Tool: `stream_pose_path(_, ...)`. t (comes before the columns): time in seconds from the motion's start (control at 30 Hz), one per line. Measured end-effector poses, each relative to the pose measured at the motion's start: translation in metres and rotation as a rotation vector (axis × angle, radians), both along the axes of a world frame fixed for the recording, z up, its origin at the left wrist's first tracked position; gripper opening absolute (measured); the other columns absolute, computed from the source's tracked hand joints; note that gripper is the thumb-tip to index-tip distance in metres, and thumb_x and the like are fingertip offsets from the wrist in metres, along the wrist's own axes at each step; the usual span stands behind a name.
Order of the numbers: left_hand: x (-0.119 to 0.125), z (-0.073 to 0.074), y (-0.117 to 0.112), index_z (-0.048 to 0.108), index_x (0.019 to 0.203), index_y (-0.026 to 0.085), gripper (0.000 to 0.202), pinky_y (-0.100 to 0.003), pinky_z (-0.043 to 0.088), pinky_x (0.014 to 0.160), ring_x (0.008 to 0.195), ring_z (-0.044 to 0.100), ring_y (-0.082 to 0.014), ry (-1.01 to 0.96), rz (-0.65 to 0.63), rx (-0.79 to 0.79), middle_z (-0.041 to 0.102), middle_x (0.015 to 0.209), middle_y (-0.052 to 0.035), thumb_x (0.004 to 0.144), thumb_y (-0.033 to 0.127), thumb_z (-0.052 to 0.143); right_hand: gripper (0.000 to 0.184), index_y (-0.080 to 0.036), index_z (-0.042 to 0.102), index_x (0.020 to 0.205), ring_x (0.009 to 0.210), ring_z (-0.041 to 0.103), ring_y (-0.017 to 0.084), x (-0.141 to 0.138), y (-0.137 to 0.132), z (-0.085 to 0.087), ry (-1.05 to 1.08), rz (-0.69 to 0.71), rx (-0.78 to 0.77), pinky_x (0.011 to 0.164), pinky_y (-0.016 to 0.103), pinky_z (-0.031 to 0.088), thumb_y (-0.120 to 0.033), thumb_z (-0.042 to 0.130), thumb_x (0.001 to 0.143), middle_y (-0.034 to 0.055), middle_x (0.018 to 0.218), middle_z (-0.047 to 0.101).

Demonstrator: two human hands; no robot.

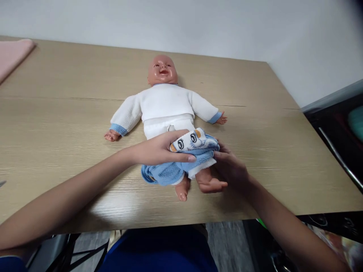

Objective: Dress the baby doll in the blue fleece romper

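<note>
A baby doll (163, 71) lies on its back on the wooden table, head toward the wall. It wears a white long-sleeved top (167, 100) with blue cuffs and a white undergarment at the waist. Blue trousers (167, 173) with a white waistband bearing embroidered eyes are bunched around its lower legs, and both bare feet stick out. My left hand (167, 149) grips the bunched trousers from above, thumb along the blue cloth. At the other side, my right hand (234, 166) holds the trousers' edge beside the doll's foot; some of its fingers are hidden behind the cloth.
The wooden table (70, 124) reaches to a white wall (198, 26) at the back. A folded pink cloth (14, 56) lies at the far left. Beyond the table's right edge stands a dark piece of furniture (334, 132). Chair parts show below the front edge.
</note>
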State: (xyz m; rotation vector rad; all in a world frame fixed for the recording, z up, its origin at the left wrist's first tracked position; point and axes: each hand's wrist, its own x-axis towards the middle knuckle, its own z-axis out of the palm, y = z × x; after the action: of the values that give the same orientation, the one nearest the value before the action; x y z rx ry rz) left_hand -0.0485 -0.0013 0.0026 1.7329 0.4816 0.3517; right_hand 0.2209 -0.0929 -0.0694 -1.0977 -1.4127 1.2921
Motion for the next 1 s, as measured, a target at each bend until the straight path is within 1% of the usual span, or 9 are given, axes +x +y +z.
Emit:
stream_pose_path(0.1, -0.001, 0.01, -0.007, 0.067, 0.118, 0.021, 0.04, -0.034, 0.052, 0.079, 0.089, 0.064, -0.0221, 0.154, 0.074, 0.193, 0.069, 0.1, -0.0018, 0.103, 0.057, 0.078, 0.031, -0.033, 0.073, 0.123, 0.101, 0.077, 0.027, 0.008, 0.0, -0.003, 0.183, 0.001, -0.176, 0.092, 0.043, 0.066, -0.056, 0.074, 0.102, 0.0022, 0.113, 0.08)
stream_pose_path(0.27, -0.019, 0.027, -0.022, 0.063, 0.119, 0.022, 0.052, -0.037, 0.046, 0.076, 0.084, 0.065, -0.0248, 0.369, 0.195, 0.396, 0.071, 0.098, -0.004, 0.104, 0.071, 0.068, 0.03, -0.03, 0.073, 0.115, 0.093, 0.068, 0.023, 0.007, 0.004, 0.003, 0.017, 0.025, -0.14, 0.084, 0.036, 0.061, -0.057, 0.079, 0.102, 0.0014, 0.105, 0.072)
stream_pose_path(0.37, -0.043, 0.027, -0.029, 0.063, 0.12, 0.022, 0.055, -0.038, 0.044, 0.074, 0.085, 0.067, -0.0268, 0.467, 0.314, 0.428, 0.072, 0.1, -0.0055, 0.102, 0.073, 0.07, 0.034, -0.027, 0.072, 0.108, 0.086, 0.062, 0.02, 0.002, 0.016, 0.011, -0.005, 0.036, -0.134, 0.076, 0.031, 0.055, -0.059, 0.08, 0.102, 0.0003, 0.096, 0.066)
stream_pose_path(0.5, -0.077, 0.016, -0.035, 0.068, 0.112, 0.025, 0.048, -0.038, 0.046, 0.074, 0.083, 0.064, -0.0244, 0.513, 0.294, 0.261, 0.067, 0.092, -0.0013, 0.101, 0.072, 0.074, 0.038, -0.025, 0.072, 0.101, 0.084, 0.059, 0.018, -0.003, 0.043, 0.023, -0.024, 0.035, -0.026, 0.074, 0.028, 0.053, -0.06, 0.086, 0.096, -0.0002, 0.092, 0.064)
stream_pose_path(0.6, -0.093, 0.006, -0.038, 0.069, 0.111, 0.027, 0.032, -0.038, 0.051, 0.087, 0.1, 0.065, -0.0233, 0.376, 0.263, 0.179, 0.069, 0.107, -0.0014, 0.108, 0.059, 0.071, 0.042, -0.026, 0.069, 0.104, 0.077, 0.055, 0.016, -0.011, 0.065, 0.032, -0.051, -0.013, 0.055, 0.067, 0.027, 0.048, -0.061, 0.09, 0.093, -0.0019, 0.087, 0.061)
stream_pose_path(0.7, -0.096, -0.003, -0.04, 0.066, 0.113, 0.026, 0.02, -0.041, 0.05, 0.107, 0.123, 0.061, -0.0246, 0.213, 0.379, 0.243, 0.065, 0.132, -0.0053, 0.113, 0.046, 0.066, 0.043, -0.026, 0.066, 0.105, 0.07, 0.049, 0.015, -0.026, 0.084, 0.036, -0.073, -0.027, 0.11, 0.061, 0.026, 0.041, -0.062, 0.088, 0.094, -0.0035, 0.083, 0.059)
stream_pose_path(0.77, -0.093, -0.011, -0.038, 0.061, 0.112, 0.025, 0.012, -0.043, 0.047, 0.112, 0.127, 0.059, -0.0247, 0.124, 0.497, 0.314, 0.063, 0.134, -0.0078, 0.114, 0.037, 0.062, 0.047, -0.028, 0.062, 0.107, 0.064, 0.044, 0.014, -0.037, 0.093, 0.033, -0.045, -0.074, 0.125, 0.057, 0.027, 0.035, -0.066, 0.085, 0.095, -0.0048, 0.079, 0.06)
stream_pose_path(0.9, -0.084, -0.035, -0.024, 0.05, 0.104, 0.025, 0.008, -0.04, 0.049, 0.094, 0.105, 0.058, -0.0218, 0.036, 0.738, 0.309, 0.06, 0.11, -0.0047, 0.109, 0.023, 0.057, 0.051, -0.03, 0.055, 0.113, 0.057, 0.038, 0.014, -0.057, 0.101, 0.018, 0.015, -0.16, 0.124, 0.052, 0.028, 0.029, -0.071, 0.082, 0.096, -0.0072, 0.074, 0.059)
stream_pose_path(1.0, -0.08, -0.054, -0.007, 0.045, 0.099, 0.026, 0.014, -0.036, 0.042, 0.076, 0.082, 0.046, -0.0184, 0.028, 0.903, 0.222, 0.046, 0.091, 0.0021, 0.105, 0.022, 0.057, 0.046, -0.028, 0.059, 0.11, 0.058, 0.04, 0.014, -0.063, 0.101, 0.009, -0.01, -0.161, 0.118, 0.053, 0.028, 0.03, -0.068, 0.08, 0.098, -0.0071, 0.071, 0.054)
